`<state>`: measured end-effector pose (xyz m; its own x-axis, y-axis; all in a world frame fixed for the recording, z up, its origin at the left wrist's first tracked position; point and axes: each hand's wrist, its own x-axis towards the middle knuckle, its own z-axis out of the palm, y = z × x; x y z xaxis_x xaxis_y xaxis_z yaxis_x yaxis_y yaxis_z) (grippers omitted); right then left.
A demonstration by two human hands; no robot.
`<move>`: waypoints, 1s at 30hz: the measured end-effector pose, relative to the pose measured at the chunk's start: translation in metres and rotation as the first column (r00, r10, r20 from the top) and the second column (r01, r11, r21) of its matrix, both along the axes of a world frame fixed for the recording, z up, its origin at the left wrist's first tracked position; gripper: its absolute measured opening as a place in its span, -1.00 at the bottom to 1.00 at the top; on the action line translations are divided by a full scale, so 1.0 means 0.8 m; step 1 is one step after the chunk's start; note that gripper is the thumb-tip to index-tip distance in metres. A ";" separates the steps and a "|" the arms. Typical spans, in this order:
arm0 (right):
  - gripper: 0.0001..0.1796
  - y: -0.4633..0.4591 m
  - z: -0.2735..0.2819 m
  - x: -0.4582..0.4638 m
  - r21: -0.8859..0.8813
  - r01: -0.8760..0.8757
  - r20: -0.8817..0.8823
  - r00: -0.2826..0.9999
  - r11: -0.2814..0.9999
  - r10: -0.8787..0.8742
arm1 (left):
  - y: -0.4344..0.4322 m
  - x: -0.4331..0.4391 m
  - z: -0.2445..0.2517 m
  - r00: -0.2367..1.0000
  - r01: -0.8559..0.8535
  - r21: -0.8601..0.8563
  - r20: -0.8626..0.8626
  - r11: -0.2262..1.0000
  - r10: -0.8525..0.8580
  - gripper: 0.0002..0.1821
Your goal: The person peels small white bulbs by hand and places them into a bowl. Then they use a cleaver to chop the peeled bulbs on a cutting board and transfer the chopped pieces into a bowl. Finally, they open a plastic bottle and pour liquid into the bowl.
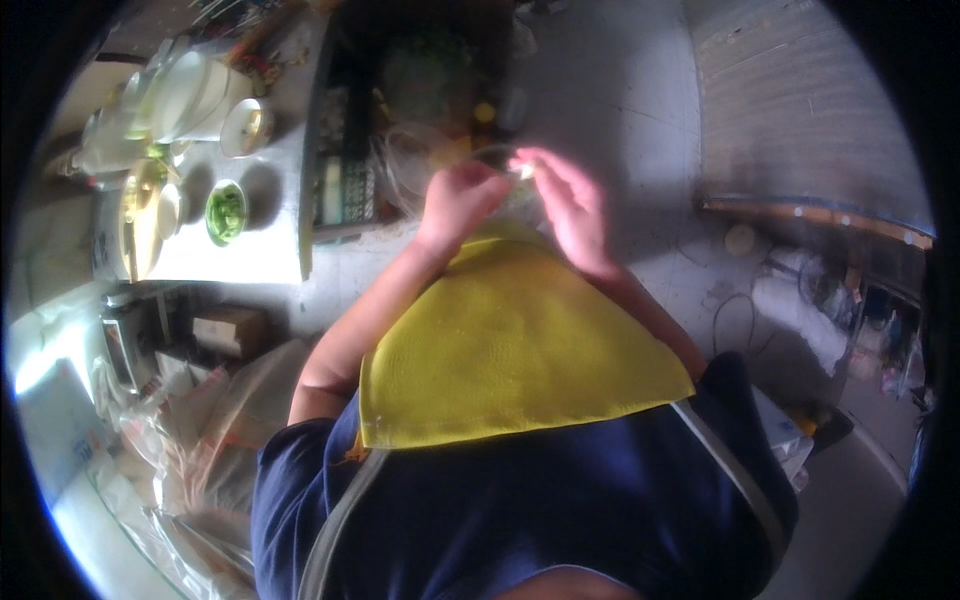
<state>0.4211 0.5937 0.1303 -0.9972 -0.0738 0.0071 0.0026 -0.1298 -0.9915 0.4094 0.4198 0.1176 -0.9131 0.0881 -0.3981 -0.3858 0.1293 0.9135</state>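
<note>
Both hands are raised in front of the chest, above the top of a yellow apron (517,345). My left hand (463,202) has its fingers curled; whether something is pinched in them I cannot tell. My right hand (566,202) is just to the right of it, with a small whitish piece (526,171) between thumb and fingertips. Behind the hands, blurred, are a clear plastic bag (405,169) and something green low between the hands, too unclear to name.
At the left stands a table (255,262) with a bowl of cut green vegetables (226,213), a white bowl (246,127), a cutting board (142,225) and pale containers (191,97). Below it are a cardboard box (231,330) and plastic bags (217,442). A dark crate (345,180) lies ahead.
</note>
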 end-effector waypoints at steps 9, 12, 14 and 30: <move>-0.63 0.003 -0.007 0.001 -0.141 -0.104 0.239 0.961 0.985 0.136 | 0.006 0.001 0.028 0.928 0.029 -0.084 -0.369 0.996 -0.059 -0.81; -0.64 0.004 -0.004 0.004 -0.101 -0.132 0.215 0.965 0.986 0.151 | 0.006 0.003 0.038 0.928 0.045 -0.143 -0.361 0.989 -0.094 -0.80; -0.63 0.007 -0.004 0.005 -0.090 -0.154 0.210 0.963 0.984 0.170 | 0.003 0.004 0.039 0.920 0.054 -0.143 -0.376 0.988 -0.105 -0.83; -0.70 0.016 0.007 -0.001 -0.254 -0.111 0.296 0.937 0.961 0.187 | 0.002 0.015 0.022 0.979 0.064 0.267 -0.203 0.962 -0.008 -0.80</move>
